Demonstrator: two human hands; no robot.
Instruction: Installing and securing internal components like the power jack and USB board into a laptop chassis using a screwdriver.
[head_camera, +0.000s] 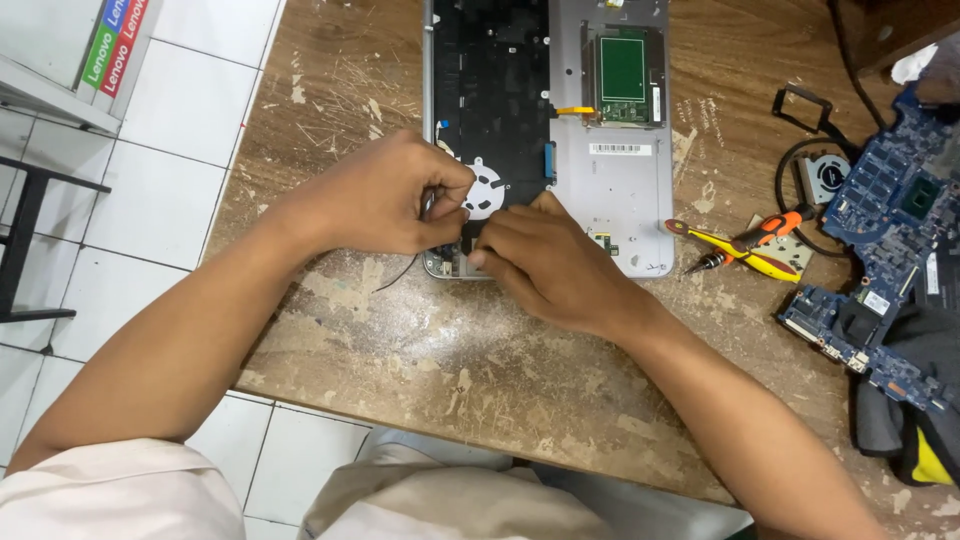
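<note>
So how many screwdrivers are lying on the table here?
2, crossed over each other right of the opened laptop base: an orange-handled screwdriver and a yellow-handled screwdriver. More could be hidden under the hands or out of frame.

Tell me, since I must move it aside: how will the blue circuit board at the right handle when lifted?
The circuit board is thin and flat, so probably light and fairly stiff. Its exposed chips suggest it is fragile. It overlaps a dark cloth, so it may snag.
</note>
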